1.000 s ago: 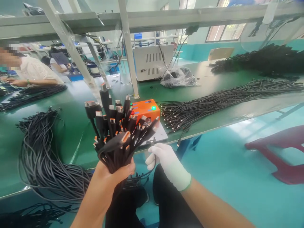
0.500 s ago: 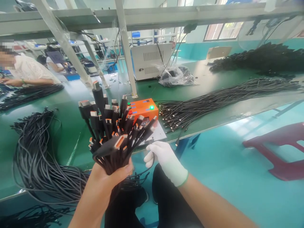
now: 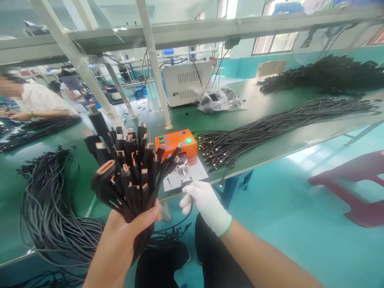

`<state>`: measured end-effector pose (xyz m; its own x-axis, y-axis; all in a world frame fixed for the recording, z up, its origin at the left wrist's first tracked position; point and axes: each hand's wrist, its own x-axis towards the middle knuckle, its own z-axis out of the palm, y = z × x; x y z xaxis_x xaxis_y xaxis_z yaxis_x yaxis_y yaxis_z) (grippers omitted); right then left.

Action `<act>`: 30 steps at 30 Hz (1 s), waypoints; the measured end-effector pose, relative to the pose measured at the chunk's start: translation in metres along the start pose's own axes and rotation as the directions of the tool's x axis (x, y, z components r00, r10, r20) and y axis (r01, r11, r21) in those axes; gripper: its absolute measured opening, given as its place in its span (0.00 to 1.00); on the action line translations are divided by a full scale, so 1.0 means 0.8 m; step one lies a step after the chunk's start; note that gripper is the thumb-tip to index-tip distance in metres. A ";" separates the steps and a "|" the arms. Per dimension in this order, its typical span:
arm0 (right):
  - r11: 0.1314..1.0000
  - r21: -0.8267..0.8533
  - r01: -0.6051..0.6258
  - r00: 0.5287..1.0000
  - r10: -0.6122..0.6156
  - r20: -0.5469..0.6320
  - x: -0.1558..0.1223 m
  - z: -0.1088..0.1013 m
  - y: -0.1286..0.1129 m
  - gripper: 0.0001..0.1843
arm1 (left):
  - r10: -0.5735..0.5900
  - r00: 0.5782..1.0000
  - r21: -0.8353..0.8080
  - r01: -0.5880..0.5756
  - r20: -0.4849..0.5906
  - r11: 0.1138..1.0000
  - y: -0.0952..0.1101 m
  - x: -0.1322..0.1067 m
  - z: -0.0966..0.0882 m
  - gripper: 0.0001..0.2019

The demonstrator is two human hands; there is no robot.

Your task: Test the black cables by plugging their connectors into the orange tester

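Note:
My bare left hand (image 3: 132, 228) is wrapped round a thick bundle of black USB cables (image 3: 126, 184), their orange-lined plugs fanned out upward. My right hand (image 3: 204, 204), in a white glove, pinches one black cable (image 3: 191, 210) near its plug end at the table's front edge. Just beyond those fingertips lies a grey metal plate with a small fixture (image 3: 183, 170). Behind the fixture stands an orange tester box (image 3: 177, 143) with a lit green light. The pinched plug itself is mostly hidden by the glove.
Long black cables (image 3: 264, 132) lie across the table to the right; another pile (image 3: 54, 192) hangs over the front edge at left. A grey metal case (image 3: 186, 84) and plastic bag (image 3: 220, 100) stand behind. A co-worker (image 3: 39, 100) sits far left; a red stool (image 3: 354, 188) is at right.
The cable bundle in my left hand has moved left, uncovering more of the orange box and the fixture. On the box, a red light has given way to green. My right hand still pinches the cable.

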<state>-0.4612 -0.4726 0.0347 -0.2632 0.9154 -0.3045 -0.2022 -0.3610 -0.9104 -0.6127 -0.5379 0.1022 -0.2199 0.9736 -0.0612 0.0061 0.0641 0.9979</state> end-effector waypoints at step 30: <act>0.947 -0.079 0.311 0.942 -0.295 0.161 -0.055 0.027 -0.058 0.09 | -0.078 0.995 -0.049 0.081 0.068 0.995 -0.011 -0.002 -0.002 0.08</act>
<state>-0.4605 -0.4996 0.0964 -0.3400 0.9400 0.0271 -0.1983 -0.0435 -0.9792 -0.6145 -0.5401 0.0937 -0.1531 0.9783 -0.1399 -0.0596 0.1321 0.9894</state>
